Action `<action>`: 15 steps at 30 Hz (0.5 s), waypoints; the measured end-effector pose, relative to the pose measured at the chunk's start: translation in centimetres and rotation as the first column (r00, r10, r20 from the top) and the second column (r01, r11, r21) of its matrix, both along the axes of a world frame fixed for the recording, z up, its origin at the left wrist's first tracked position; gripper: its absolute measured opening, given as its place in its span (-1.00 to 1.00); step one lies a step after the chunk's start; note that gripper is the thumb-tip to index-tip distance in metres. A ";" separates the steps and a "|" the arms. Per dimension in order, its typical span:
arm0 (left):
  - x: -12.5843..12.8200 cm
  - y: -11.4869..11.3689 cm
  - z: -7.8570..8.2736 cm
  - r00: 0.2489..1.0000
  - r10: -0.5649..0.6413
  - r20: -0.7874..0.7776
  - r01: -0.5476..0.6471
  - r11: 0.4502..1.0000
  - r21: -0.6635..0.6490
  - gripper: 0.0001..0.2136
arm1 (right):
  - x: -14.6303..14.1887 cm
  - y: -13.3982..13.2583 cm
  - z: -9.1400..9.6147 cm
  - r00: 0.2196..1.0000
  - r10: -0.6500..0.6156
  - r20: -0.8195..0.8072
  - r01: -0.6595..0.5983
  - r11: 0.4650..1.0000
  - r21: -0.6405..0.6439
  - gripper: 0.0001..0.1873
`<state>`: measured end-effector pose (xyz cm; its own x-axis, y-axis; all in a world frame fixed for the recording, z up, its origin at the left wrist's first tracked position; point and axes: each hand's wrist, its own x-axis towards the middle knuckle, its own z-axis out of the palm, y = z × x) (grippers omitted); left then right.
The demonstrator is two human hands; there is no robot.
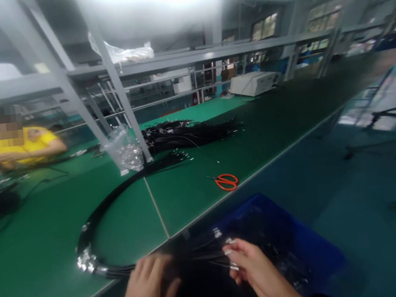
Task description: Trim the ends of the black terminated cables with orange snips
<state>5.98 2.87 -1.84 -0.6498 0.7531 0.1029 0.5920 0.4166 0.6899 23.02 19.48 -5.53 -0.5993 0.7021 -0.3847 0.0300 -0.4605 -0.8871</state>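
Note:
A long bundle of black cables (106, 204) curves across the green table and comes round to its front edge. Silvery-white connectors (86, 260) sit on the bundle at the left of the curve. My left hand (147, 285) is closed over the bundle at the table edge, the thumb partly in shadow. To the right, past the edge, my right hand (256, 266) pinches the cable ends (230, 253), with small white tips showing at its fingers. Other light tips (216, 232) lie just beyond that hand.
Orange-handled scissors (226, 182) lie near the edge of the green table (188, 192). A blue bin (301, 241) with dark contents stands below. Behind are a heap of black cables (189, 133), a clear bag of small parts (129, 154) and a metal post (124, 99). Someone in yellow (42, 142) sits far left.

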 end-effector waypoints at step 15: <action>-3.3 0.5 3.7 0.938 0.000 -0.346 -0.189 0.837 -0.513 -0.55 | -3.4 4.3 5.7 0.931 -0.061 -0.359 -0.041 0.962 -0.270 -0.69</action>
<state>2.66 3.42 1.85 -0.7220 0.6872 -0.0803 0.6770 0.7256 0.1233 19.62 23.81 0.18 -0.7262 0.6092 -0.3185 -0.2738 -0.6813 -0.6789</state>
